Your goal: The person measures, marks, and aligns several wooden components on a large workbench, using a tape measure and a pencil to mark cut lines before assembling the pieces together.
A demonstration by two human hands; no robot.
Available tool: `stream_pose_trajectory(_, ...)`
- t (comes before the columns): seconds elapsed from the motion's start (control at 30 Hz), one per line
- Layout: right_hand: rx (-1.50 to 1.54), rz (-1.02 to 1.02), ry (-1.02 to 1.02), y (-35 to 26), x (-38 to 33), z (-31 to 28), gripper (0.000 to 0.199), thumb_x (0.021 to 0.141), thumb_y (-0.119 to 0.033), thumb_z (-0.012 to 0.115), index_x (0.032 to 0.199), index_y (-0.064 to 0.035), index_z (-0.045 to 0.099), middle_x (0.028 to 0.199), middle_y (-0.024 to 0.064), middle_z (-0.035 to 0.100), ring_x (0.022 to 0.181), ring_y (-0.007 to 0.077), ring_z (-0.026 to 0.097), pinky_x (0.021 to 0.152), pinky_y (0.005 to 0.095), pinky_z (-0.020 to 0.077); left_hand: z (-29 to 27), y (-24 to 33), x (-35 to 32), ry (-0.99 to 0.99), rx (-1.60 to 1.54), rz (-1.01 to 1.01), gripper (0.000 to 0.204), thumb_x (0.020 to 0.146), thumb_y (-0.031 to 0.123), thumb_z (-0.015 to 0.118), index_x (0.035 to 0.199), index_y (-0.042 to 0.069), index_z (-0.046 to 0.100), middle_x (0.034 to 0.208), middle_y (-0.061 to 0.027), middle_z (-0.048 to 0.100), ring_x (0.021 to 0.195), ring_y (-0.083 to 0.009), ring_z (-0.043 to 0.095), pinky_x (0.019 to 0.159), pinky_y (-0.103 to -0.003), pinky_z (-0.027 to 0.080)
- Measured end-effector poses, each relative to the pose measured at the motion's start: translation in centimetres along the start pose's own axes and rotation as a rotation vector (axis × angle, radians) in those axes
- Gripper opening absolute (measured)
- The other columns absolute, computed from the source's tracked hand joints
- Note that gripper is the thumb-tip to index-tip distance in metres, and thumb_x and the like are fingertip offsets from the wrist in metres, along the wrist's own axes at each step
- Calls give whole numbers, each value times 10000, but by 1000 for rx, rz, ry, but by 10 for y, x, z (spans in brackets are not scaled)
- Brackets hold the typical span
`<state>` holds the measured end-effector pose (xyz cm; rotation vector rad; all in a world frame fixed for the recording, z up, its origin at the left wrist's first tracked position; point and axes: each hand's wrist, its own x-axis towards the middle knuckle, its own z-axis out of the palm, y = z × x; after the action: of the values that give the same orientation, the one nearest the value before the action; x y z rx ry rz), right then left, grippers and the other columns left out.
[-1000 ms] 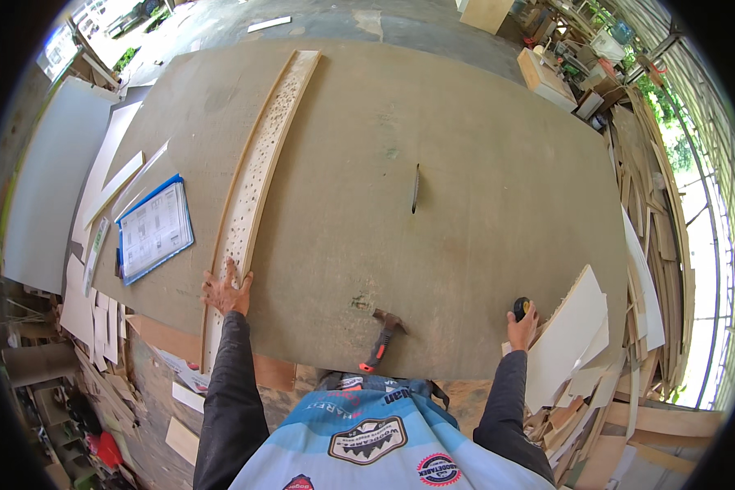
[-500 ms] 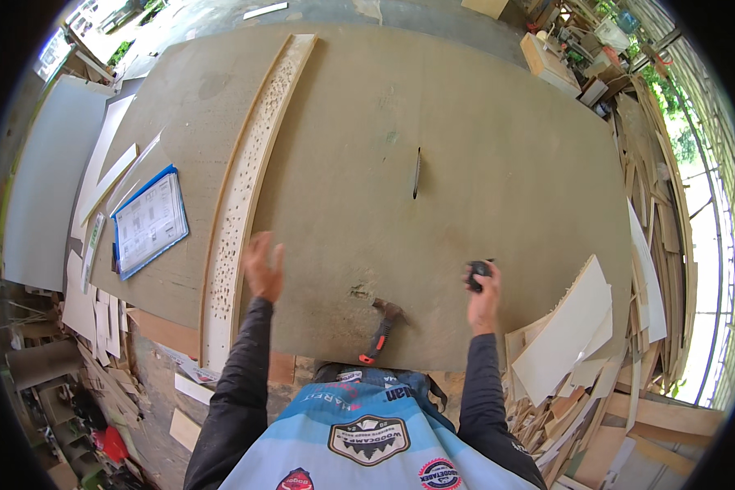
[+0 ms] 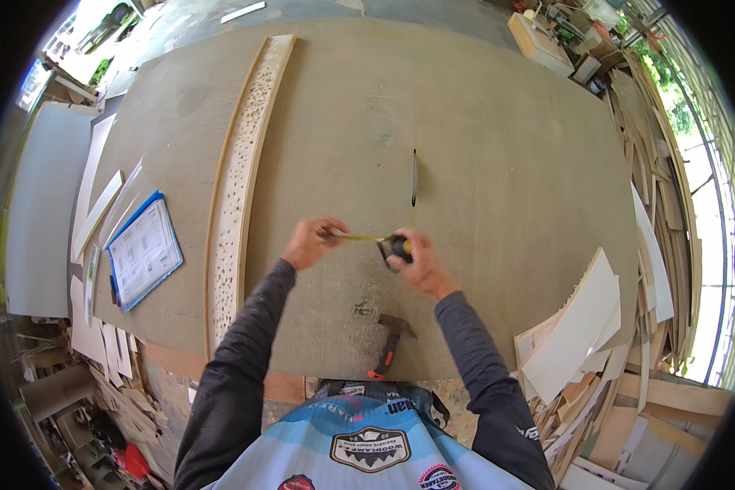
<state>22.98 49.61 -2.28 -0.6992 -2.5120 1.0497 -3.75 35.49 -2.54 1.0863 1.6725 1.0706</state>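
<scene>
A black tape measure [image 3: 396,251] sits in my right hand [image 3: 420,261], fingers wrapped round its case. A short length of yellow blade [image 3: 359,238] runs out of it leftward. My left hand [image 3: 312,242] pinches the blade's free end. Both hands are over the middle of the worktable [image 3: 498,163], between the long board and the saw blade. Nearer to me lies a claw hammer [image 3: 388,347] with a black and red handle. To the left, a long pale board [image 3: 241,171] dotted with brown spots and edged by a narrow strip lies lengthwise on the table.
A saw blade [image 3: 415,178] sticks up through a slot in the tabletop. Papers in a blue folder [image 3: 145,249] and thin white strips [image 3: 98,212] lie at the left. Board offcuts [image 3: 576,327] are heaped at the right edge, with stacked planks [image 3: 661,188] beyond.
My hands have come together over the table. The left has moved right and taken hold of the tape's end; the right has moved left with the tape measure, and some blade is now out.
</scene>
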Motion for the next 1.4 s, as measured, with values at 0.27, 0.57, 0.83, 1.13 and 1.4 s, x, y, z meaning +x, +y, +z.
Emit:
stream_pose_trajectory(0.27, -557, 192, 150, 124, 17, -96, 455, 897, -95, 647, 1334, -137, 527, 1308, 120, 542, 1236, 354, 472, 1062, 464, 414, -145, -63, 42, 505, 1009, 174, 89, 817, 73, 730, 892, 111, 760, 1345, -127, 530, 1356, -324, 415, 1101, -470, 318)
stream_pose_trajectory(0.57, -615, 235, 223, 141, 32, -89, 316, 934, -174, 623, 1246, -222, 596, 1250, 58, 526, 1179, 317, 463, 1002, 473, 435, -159, -95, 51, 590, 1036, -79, 183, 926, 141, 649, 1098, 164, 706, 1527, -175, 361, 1443, -375, 315, 1122, -515, 308)
stream_pose_trajectory(0.83, -620, 296, 366, 150, 41, -69, 139, 963, -238, 603, 1085, -206, 662, 1163, 2, 560, 1119, 289, 473, 916, 448, 449, -141, -79, -50, 794, 855, -158, 958, 786, 410, 793, 1578, 233, 286, 1609, -277, 192, 1501, -427, 180, 1183, -589, 183)
stream_pose_trajectory(1.13, -628, 246, 384, 161, 44, -70, 122, 963, -240, 594, 1045, -214, 682, 1116, -17, 619, 1076, 264, 522, 855, 452, 471, -55, -60, -260, 680, 688, -735, 1256, 589, 411, 917, 1584, 66, 232, 1493, -325, 343, 1378, -465, 363, 1125, -499, 332)
stream_pose_trajectory(1.4, -650, 293, 361, 160, 51, -62, 127, 950, -247, 610, 1045, -223, 691, 1136, -40, 627, 1103, 248, 522, 869, 451, 475, -64, -79, -271, 754, 787, -638, 1107, 596, 332, 894, 1500, -45, 377, 1350, -291, 510, 1258, -428, 512, 1069, -459, 418)
